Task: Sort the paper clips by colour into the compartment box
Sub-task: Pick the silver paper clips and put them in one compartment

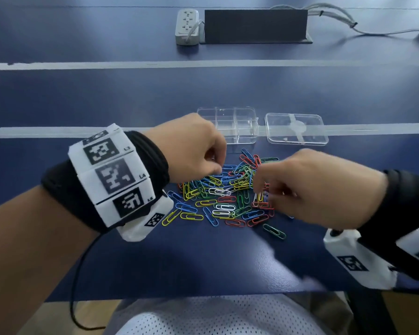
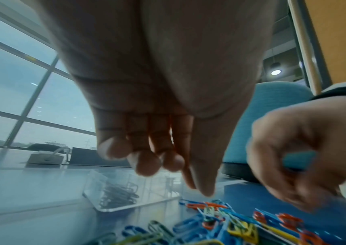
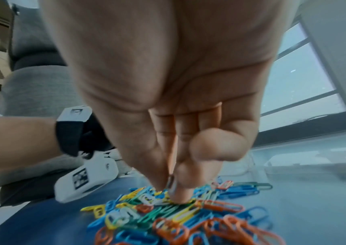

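A heap of coloured paper clips point(image 1: 228, 192) lies on the blue table, just in front of the clear compartment box point(image 1: 228, 124). In the left wrist view one compartment point(image 2: 117, 195) holds several dark grey clips. My left hand point(image 1: 217, 165) hovers over the heap's far left edge with its fingers curled and thumb against forefinger point(image 2: 197, 185); I see nothing between them. My right hand point(image 1: 260, 187) reaches into the heap from the right. Its thumb and forefinger point(image 3: 172, 190) pinch together on clips at the top of the heap point(image 3: 167, 208); I cannot tell their colour.
The box's clear lid point(image 1: 296, 128) lies right of the box. A power strip point(image 1: 188, 26), a dark upright panel point(image 1: 255, 25) and cables point(image 1: 348, 22) sit at the far side. A few stray clips point(image 1: 273, 232) lie toward the near table edge.
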